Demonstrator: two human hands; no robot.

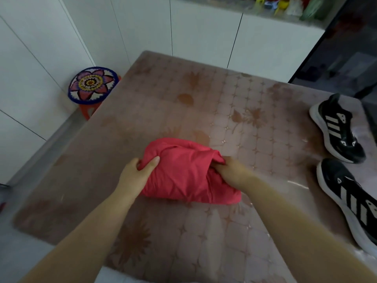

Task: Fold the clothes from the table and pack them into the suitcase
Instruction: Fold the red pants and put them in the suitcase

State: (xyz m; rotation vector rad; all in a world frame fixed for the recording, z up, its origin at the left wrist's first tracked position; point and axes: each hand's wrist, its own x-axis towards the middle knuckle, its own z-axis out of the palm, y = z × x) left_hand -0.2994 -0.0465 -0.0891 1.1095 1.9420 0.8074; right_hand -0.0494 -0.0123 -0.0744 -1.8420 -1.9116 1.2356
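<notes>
A red garment (187, 172) lies bunched into a compact bundle in the middle of the table (204, 103). My left hand (136, 172) grips its left edge, thumb on top and fingers tucked under the cloth. On the bundle's right side my right hand (230, 169) holds the cloth, its fingers buried in a fold. No suitcase is in view.
Two black sneakers with white stripes, one (336, 129) behind the other (355, 203), sit on the table's right edge. A round stool (91, 84) with a flower-patterned cushion stands at the far left corner. White cabinets line the back wall.
</notes>
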